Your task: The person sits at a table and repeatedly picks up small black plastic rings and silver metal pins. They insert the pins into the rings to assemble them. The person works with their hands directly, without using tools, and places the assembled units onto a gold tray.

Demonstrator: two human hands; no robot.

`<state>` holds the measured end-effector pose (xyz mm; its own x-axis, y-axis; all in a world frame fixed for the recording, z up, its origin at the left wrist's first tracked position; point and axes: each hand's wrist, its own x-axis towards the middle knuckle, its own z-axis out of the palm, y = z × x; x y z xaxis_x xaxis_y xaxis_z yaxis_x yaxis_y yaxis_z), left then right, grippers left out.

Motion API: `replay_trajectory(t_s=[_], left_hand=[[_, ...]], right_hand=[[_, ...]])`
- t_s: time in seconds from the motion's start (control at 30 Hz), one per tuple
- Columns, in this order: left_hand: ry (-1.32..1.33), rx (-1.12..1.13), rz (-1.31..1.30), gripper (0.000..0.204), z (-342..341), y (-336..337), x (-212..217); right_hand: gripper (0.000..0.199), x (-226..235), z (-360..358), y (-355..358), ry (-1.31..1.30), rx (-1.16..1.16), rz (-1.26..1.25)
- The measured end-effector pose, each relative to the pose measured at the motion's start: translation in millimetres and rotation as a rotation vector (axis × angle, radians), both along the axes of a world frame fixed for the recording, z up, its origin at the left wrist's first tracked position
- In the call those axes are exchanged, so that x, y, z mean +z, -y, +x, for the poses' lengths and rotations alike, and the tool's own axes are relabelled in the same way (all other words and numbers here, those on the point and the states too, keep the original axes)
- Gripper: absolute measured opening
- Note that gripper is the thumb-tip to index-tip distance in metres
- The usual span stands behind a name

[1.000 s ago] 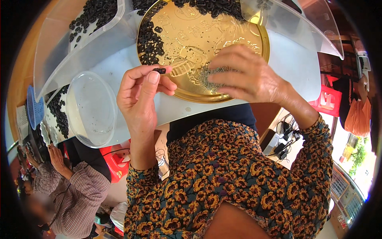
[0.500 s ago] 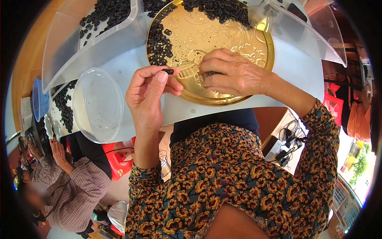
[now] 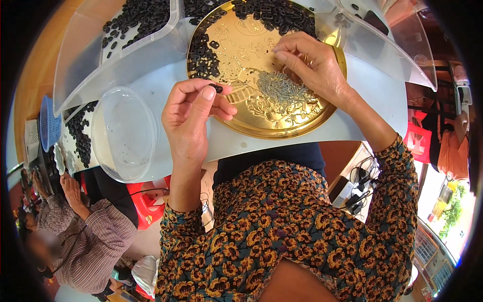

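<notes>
My left hand (image 3: 188,118) pinches a small black plastic part (image 3: 216,88) between thumb and forefinger, just over the near left rim of a round gold tray (image 3: 236,45). Over the tray's right side is my right hand (image 3: 317,68), thumb and forefinger drawn together; anything between them is too small to make out. Under that hand lies a heap of small grey metal pieces (image 3: 282,88), like screws or pins. Black parts (image 3: 203,60) with holes are piled along the tray's left edge, and more black parts (image 3: 276,15) lie along its far edge.
Clear plastic bins (image 3: 115,65) flank the tray, the left one with black parts. A round clear tub (image 3: 126,133) stands left on the pale table (image 3: 226,150). A co-worker in a striped shirt (image 3: 100,246) sits at the left, near a blue basket (image 3: 50,123). Cables (image 3: 359,186) show below right.
My right hand has risen off the grey metal heap and moved farther away and right, uncovering the heap. My left hand stays nearly in place, with the black part turned slightly.
</notes>
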<state>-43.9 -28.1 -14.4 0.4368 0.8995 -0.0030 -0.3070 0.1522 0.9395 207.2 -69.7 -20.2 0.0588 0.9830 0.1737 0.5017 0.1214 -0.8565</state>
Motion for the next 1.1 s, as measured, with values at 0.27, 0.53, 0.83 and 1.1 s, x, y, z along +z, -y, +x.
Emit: replay_trajectory(t_s=[0.27,0.53,0.83,1.1], left_hand=[[-0.05,0.028,0.022,0.016,-0.8,-2.1,0.0],[-0.076,0.063,0.011,0.016,-4.1,-0.4,3.8],[-0.043,0.068,-0.013,0.017,-6.0,-1.0,1.6],[-0.034,0.048,0.024,0.016,-0.4,-6.8,1.4]], right_hand=[[0.011,3.8,-19.0,-14.0,0.299,0.232,0.184],[0.009,3.7,-39.5,-29.0,0.619,0.362,0.245],[0.009,9.8,-50.3,-25.5,0.653,0.461,0.283],[0.011,8.3,-63.5,-23.4,0.786,0.453,0.323]])
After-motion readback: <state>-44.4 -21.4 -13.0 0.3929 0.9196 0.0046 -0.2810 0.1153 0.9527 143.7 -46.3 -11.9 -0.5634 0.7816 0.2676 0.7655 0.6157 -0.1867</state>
